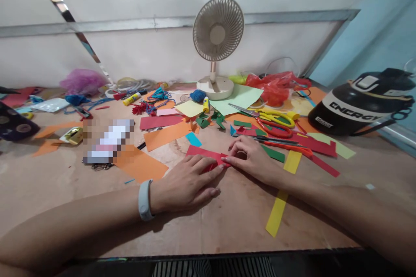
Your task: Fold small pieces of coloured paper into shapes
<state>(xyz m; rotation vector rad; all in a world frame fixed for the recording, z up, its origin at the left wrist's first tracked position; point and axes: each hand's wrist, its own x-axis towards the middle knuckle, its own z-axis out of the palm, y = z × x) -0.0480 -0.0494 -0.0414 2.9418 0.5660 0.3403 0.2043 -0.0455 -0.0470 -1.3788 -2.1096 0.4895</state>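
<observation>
A red paper piece (204,155) lies on the brown table (234,216) in front of me. My left hand (186,184) rests flat on the table with its fingers stretched onto the near part of the red paper, pressing it down. My right hand (251,158) comes in from the right, its fingertips pinched on the paper's right end. A pale wristband (144,200) is on my left wrist. A yellow paper strip (277,212) lies partly under my right forearm.
Orange sheets (139,165), green scraps (208,120), scissors with yellow handles (276,117), scissors with red handles (282,143), glue sticks (131,99), yarn and red strips litter the table. A beige fan (217,43) stands at the back. A black jug (360,104) lies at right.
</observation>
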